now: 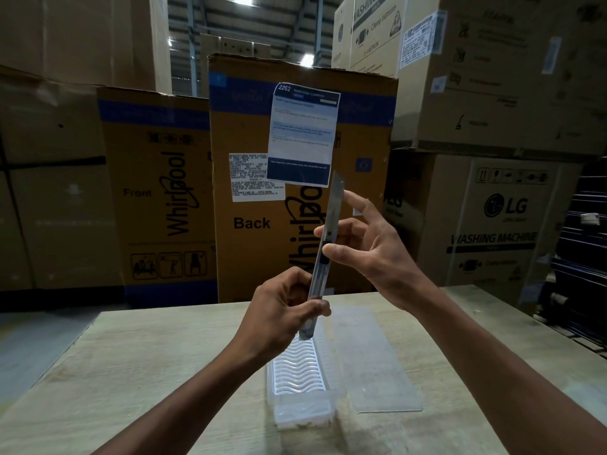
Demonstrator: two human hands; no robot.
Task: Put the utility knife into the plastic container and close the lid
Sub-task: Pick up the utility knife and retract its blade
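I hold a silver utility knife nearly upright above the table, its blade extended at the top. My left hand grips the lower end of the handle. My right hand pinches the black slider at mid-handle with thumb and finger, the other fingers spread. Below the knife lies a long clear plastic container with a wavy ribbed floor, open. Its clear flat lid lies on the table just to the right of it.
The light wooden table ends a little beyond the container. Tall cardboard appliance boxes stand behind it, with stacked boxes at the right. A printed sheet is stuck on the middle box.
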